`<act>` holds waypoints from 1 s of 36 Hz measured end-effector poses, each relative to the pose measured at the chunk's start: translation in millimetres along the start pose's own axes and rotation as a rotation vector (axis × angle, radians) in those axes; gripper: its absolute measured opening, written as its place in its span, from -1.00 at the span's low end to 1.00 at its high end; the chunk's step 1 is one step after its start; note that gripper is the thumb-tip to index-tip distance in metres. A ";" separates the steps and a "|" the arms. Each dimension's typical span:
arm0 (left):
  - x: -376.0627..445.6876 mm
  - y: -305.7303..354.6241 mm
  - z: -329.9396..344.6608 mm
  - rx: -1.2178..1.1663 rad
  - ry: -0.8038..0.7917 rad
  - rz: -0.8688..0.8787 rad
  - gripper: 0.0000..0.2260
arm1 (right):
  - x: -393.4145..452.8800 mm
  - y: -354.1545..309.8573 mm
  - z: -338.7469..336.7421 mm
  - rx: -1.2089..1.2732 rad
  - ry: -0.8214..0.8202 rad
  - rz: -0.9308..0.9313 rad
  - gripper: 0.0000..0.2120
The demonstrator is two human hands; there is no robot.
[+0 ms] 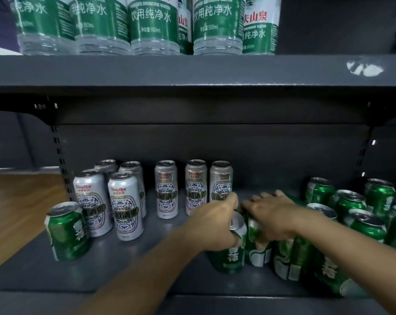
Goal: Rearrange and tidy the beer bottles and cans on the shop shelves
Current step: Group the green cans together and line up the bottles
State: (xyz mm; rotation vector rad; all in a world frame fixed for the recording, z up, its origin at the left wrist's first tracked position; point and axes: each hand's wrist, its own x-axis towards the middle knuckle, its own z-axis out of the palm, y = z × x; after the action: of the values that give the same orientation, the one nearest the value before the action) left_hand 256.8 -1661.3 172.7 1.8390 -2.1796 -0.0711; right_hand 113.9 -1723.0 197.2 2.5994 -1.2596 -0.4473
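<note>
Green can (232, 251) seemingly gripped under left fingers (234, 238).

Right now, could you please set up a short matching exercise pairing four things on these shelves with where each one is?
Things:
1. water bottles
2. silver cans
3. lone green can
4. left hand

Places:
A. far left of the lower shelf, in front of the silver group
B. upper shelf
C. gripping a green can at the lower shelf's middle
D. lower shelf, left and back

Pairs: 1-B, 2-D, 3-A, 4-C
</note>
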 end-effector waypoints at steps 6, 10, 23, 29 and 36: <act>15.6 -24.2 -10.2 -0.139 -0.164 0.021 -0.46 | 21.9 40.6 -43.3 0.327 0.106 0.038 -0.46; 39.8 -59.8 -18.6 -0.280 0.000 -0.097 -0.64 | 75.2 33.5 -49.8 0.588 0.297 0.159 -0.40; 43.9 -112.8 11.3 -0.033 0.133 -0.227 -0.77 | 152.1 23.2 -34.0 0.740 0.421 0.273 -0.21; 26.3 -130.1 -46.7 0.275 0.473 -0.292 -0.79 | 101.2 15.2 -75.1 0.606 0.801 0.352 -0.31; -5.0 -176.4 -97.8 0.368 0.384 -0.477 -0.39 | 80.7 -44.9 -100.7 0.701 0.702 0.130 -0.42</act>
State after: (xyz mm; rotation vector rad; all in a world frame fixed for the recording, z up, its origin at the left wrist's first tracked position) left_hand 450.9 -1674.7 226.4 2.3042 -1.5367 0.5710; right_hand 230.3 -1753.1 262.2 2.7123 -1.4434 1.0199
